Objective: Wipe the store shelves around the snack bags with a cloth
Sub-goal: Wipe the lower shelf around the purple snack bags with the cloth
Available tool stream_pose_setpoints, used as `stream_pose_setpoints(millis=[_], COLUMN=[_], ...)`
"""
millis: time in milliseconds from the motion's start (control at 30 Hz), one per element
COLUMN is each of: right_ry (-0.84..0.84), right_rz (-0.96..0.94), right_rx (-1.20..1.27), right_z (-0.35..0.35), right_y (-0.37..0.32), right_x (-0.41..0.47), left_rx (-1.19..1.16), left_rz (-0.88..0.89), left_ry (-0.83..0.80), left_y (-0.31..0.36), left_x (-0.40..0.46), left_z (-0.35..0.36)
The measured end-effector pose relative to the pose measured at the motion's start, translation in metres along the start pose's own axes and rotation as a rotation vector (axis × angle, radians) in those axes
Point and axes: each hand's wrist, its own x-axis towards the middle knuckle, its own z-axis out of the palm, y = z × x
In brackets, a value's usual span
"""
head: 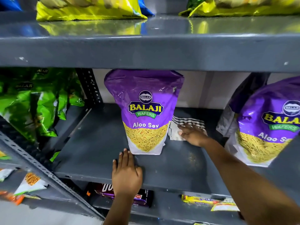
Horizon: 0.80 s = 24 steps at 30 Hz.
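Cloth [186, 125] (checked, w/ a white part) lies flat on the middle shelf [97, 143], toward the back, just right of the centre purple Aloo Sev bag [146, 114] and touching or nearly touching its side. Right hand [193, 133] is pressed on top of it, fingers spread, palm down; grip is not clenched round the fabric, just pinning it flat. Left hand [125, 172] rests palm down on the shelf's front edge, fingertips right at the bag's base, holding nothing.

Step in hand, as I read it: wiping the strip behind/beside the bag. To do it well: keep the palm flat so the whole cloth drags, pull strokes front-ward so dust comes off the lip, not into the back corner. Left hand looks placed to steady the bag; bag is tall, light, upright, prob. tips easily if the cloth bumps it.

Shelf is dark grey painted metal, smooth, w/ a faint dusty smear near the front right. Second purple bag [266, 127] leans at far right. Green bags [32, 103] left, yellow bags [90, 8] on the shelf above, choc bars [142, 198] below. Slotted upright [90, 85] at back left.
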Motion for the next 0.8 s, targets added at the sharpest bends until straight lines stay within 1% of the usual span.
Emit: stream_pose_setpoints(millis=[200, 400, 467, 567, 667, 700, 767, 800], right_ry=[0.026, 0.071, 0.053, 0.015, 0.16, 0.156, 0.064, 0.052], right_rz=[-0.057, -0.097, -0.091, -0.055, -0.034, -0.02, -0.003, -0.002], right_rx=[0.106, 0.116, 0.147, 0.258, 0.365, 0.323, 0.105, 0.026], right_z=[0.029, 0.052, 0.05, 0.029, 0.03, 0.038, 0.059, 0.068], right_y=[-0.003, -0.005, -0.006, -0.012, -0.034, -0.043, -0.053, -0.052], right_x=[-0.058, -0.121, -0.137, -0.136, -0.127, -0.125, -0.127, -0.129], left_rx=[-0.012, -0.027, -0.015, 0.016, 0.015, 0.006, -0.005, -0.001], left_rz=[0.027, 0.057, 0.066, 0.07, 0.067, 0.062, 0.059, 0.063], left_ry=[0.012, 0.047, 0.066, 0.056, 0.053, 0.06, 0.061, 0.054], left_y=[-0.001, -0.004, -0.006, -0.006, -0.007, -0.007, -0.007, -0.006], left_x=[0.0, -0.001, -0.001, -0.001, -0.001, 0.0, 0.0, 0.001], left_z=[0.002, 0.006, 0.008, 0.008, 0.009, 0.009, 0.01, 0.01])
